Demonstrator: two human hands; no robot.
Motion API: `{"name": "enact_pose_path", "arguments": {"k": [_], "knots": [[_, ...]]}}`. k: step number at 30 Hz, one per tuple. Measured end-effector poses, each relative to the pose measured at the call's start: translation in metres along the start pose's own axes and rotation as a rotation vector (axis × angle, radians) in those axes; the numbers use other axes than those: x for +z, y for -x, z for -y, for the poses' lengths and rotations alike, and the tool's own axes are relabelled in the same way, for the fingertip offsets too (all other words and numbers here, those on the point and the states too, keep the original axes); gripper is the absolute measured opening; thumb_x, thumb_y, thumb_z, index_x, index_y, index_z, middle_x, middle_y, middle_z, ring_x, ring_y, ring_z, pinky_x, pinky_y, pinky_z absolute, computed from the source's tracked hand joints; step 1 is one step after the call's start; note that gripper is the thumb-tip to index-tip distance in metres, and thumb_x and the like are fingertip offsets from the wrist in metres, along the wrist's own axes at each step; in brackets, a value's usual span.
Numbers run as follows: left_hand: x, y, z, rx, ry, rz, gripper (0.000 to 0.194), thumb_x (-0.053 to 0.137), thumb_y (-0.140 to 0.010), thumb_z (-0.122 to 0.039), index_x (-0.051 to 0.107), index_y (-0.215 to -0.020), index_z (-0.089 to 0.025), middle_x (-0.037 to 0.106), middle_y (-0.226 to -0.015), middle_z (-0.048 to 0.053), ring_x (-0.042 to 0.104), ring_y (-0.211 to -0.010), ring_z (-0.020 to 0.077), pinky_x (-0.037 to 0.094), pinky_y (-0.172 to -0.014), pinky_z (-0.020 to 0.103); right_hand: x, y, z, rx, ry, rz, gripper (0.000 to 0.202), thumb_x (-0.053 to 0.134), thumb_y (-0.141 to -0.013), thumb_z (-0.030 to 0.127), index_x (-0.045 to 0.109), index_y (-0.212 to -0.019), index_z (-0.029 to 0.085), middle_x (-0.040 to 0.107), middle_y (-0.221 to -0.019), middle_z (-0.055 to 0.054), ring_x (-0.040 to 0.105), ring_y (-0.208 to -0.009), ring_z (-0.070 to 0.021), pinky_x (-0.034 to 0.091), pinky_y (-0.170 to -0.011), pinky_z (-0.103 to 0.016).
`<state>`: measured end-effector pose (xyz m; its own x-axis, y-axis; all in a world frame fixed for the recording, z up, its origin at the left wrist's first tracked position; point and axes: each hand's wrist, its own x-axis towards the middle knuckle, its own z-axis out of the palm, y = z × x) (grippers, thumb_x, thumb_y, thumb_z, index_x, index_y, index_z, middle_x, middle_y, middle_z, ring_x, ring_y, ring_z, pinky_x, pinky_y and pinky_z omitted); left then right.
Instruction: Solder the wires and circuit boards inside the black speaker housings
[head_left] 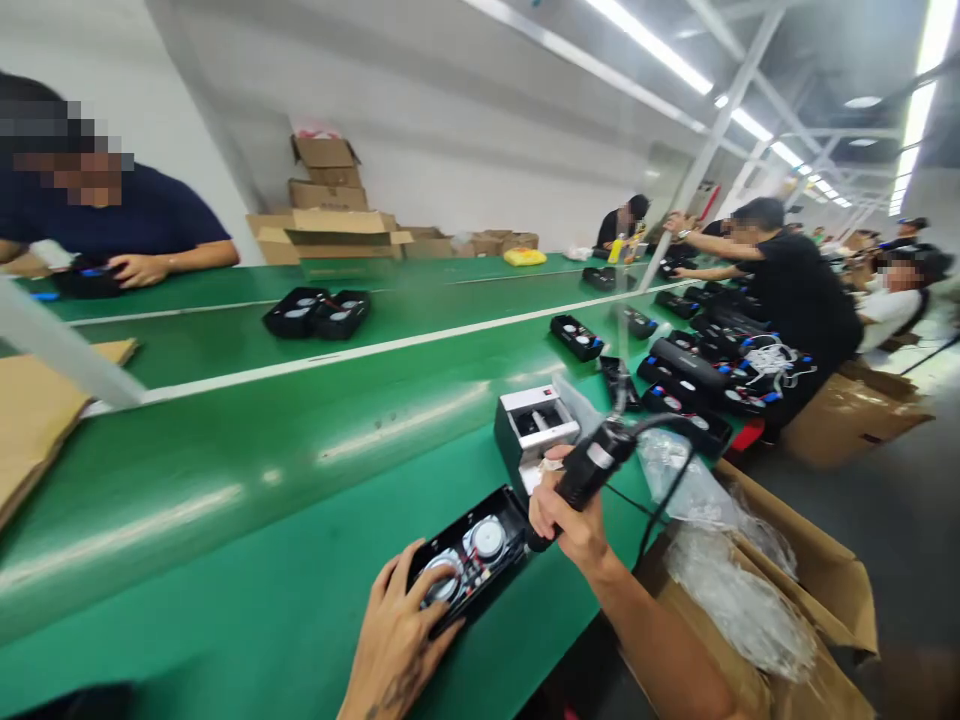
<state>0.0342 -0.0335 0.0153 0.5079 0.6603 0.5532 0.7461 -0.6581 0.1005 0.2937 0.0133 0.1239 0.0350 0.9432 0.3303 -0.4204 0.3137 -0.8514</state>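
Observation:
An open black speaker housing lies slantwise on the green bench, with two round speaker drivers and some wiring inside. My left hand grips its near-left end, fingers over the far rim and thumb along the near side. In my right hand is a black corded electric screwdriver, its cable end up and to the right. Its lower end is at the housing's right end; whether the bit touches a screw I cannot tell. Just beyond my right hand stands a small white-and-black screw feeder.
Several black housings are heaped at the right of the bench. An open carton with clear plastic bags stands close to my right arm. A conveyor runs alongside, carrying more housings. Co-workers work across and farther along.

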Motion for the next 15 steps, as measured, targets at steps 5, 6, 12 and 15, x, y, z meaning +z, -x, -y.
{"name": "enact_pose_path", "arguments": {"k": [5, 6, 12, 15], "knots": [[-0.003, -0.001, -0.017, -0.137, 0.094, 0.057, 0.018, 0.094, -0.077, -0.040, 0.080, -0.084, -0.032, 0.077, -0.120, -0.002, 0.051, -0.141, 0.0384, 0.042, -0.116, 0.057, 0.049, 0.036, -0.017, -0.038, -0.108, 0.147, 0.033, 0.073, -0.100, 0.031, 0.050, -0.123, 0.034, 0.052, -0.065, 0.013, 0.044, -0.039, -0.0079, 0.041, -0.041, -0.021], [-0.004, -0.002, -0.018, -0.145, 0.100, 0.069, 0.017, 0.093, -0.079, -0.041, 0.081, -0.087, -0.032, 0.077, -0.122, -0.002, 0.050, -0.143, 0.0383, 0.042, -0.117, 0.057, 0.056, 0.039, -0.022, -0.037, -0.092, 0.174, 0.033, 0.072, -0.100, 0.030, 0.050, -0.124, 0.034, 0.053, -0.066, 0.012, 0.045, -0.040, -0.0079, 0.041, -0.041, -0.021], [-0.005, 0.000, -0.022, -0.185, 0.133, 0.051, 0.022, 0.084, -0.087, -0.032, 0.083, -0.109, -0.035, 0.074, -0.133, 0.001, 0.048, -0.146, 0.0391, 0.042, -0.119, 0.060, 0.066, 0.049, -0.041, -0.043, 0.131, 0.262, 0.029, 0.069, -0.100, 0.033, 0.051, -0.123, 0.033, 0.054, -0.068, 0.009, 0.049, -0.045, -0.0110, 0.043, -0.044, -0.025], [-0.003, 0.000, -0.022, -0.187, 0.140, 0.051, 0.027, 0.081, -0.088, -0.029, 0.081, -0.115, -0.034, 0.076, -0.130, 0.002, 0.049, -0.146, 0.0386, 0.042, -0.120, 0.059, 0.065, 0.051, -0.048, -0.059, 0.164, 0.277, 0.031, 0.068, -0.100, 0.030, 0.051, -0.126, 0.034, 0.054, -0.071, 0.009, 0.048, -0.046, -0.0112, 0.044, -0.046, -0.027]]}}
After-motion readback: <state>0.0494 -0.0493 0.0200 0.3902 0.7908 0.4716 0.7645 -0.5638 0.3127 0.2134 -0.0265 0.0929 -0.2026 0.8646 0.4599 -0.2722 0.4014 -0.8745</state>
